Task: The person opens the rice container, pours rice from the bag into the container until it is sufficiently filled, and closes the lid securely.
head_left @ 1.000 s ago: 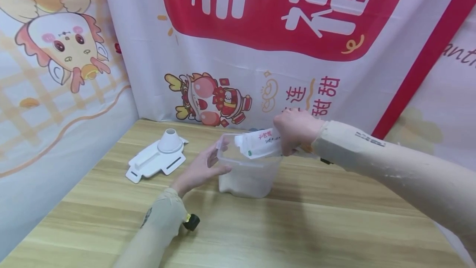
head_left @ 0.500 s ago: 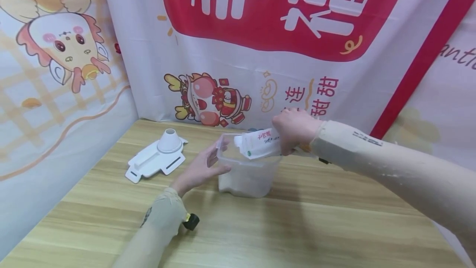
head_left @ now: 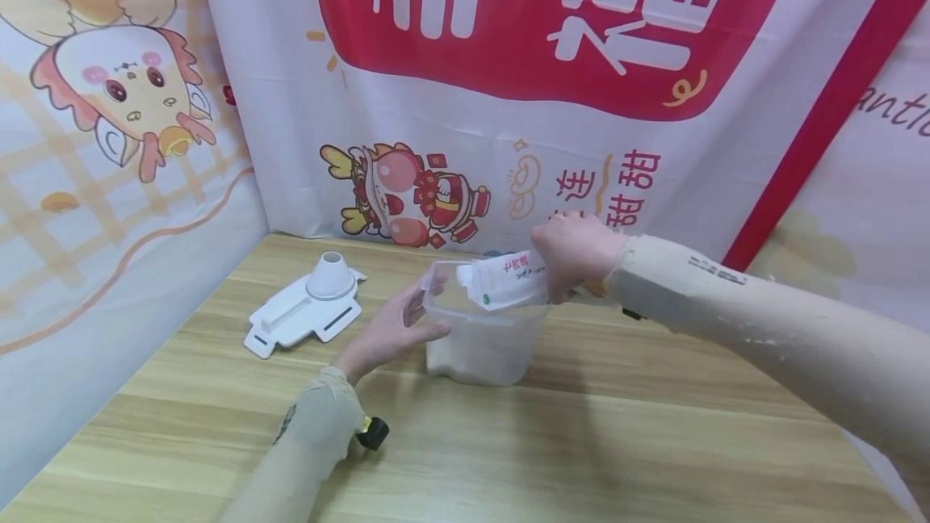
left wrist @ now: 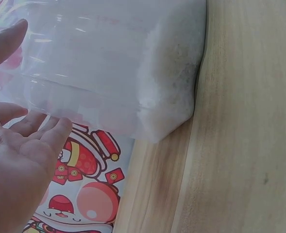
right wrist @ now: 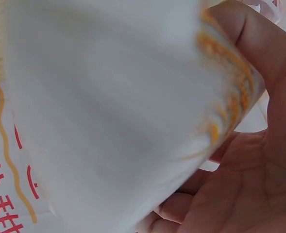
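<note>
A translucent plastic tub (head_left: 487,349) stands upright on the wooden table. My left hand (head_left: 388,331) holds it at its left side near the rim, thumb on the near wall and fingers around the corner. White grains, like rice, lie in a sloping heap (left wrist: 169,73) in its bottom, seen in the left wrist view. Over the tub's mouth, my right hand (head_left: 581,255) grips a white printed bag (head_left: 504,281), tilted with its end pointing left into the tub. In the right wrist view the bag (right wrist: 94,107) fills most of the frame, blurred, with thumb and fingers on opposite sides.
A flat white plastic part with a cone-shaped spout (head_left: 301,313) lies on the table left of the tub. Printed cloth (head_left: 291,144) hangs along the back and left edges of the wooden table (head_left: 465,458).
</note>
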`<state>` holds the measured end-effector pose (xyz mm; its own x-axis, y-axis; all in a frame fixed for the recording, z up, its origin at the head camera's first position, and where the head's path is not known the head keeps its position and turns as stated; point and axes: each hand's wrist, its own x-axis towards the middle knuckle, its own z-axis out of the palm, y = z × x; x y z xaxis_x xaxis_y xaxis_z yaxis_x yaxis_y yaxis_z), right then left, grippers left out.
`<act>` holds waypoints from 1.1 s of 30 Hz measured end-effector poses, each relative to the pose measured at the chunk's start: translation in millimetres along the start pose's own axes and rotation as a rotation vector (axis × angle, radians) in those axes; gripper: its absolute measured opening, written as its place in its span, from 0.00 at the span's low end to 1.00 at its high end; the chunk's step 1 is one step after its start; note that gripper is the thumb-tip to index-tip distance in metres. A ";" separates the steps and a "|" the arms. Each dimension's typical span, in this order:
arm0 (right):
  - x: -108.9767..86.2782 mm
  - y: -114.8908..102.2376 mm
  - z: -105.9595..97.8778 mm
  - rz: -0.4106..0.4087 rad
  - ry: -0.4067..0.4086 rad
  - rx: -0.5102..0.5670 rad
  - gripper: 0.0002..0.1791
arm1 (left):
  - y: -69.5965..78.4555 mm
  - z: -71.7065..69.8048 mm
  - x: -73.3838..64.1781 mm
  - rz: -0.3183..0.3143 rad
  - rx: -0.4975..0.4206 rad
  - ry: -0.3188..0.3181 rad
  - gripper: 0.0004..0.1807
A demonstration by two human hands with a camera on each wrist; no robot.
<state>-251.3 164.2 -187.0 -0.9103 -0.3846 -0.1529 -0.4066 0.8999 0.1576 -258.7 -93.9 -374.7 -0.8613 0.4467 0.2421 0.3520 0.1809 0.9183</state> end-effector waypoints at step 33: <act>-1.0 -2.4 1.4 -0.024 0.036 -0.034 0.29 | 26.8 1.0 -7.6 -0.001 -0.029 -0.011 0.45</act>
<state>-249.3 162.8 -188.6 -0.9024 -0.4134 -0.1219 -0.4299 0.8832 0.1876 -242.4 -91.6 -352.3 -0.8576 0.4561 0.2380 0.3402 0.1558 0.9274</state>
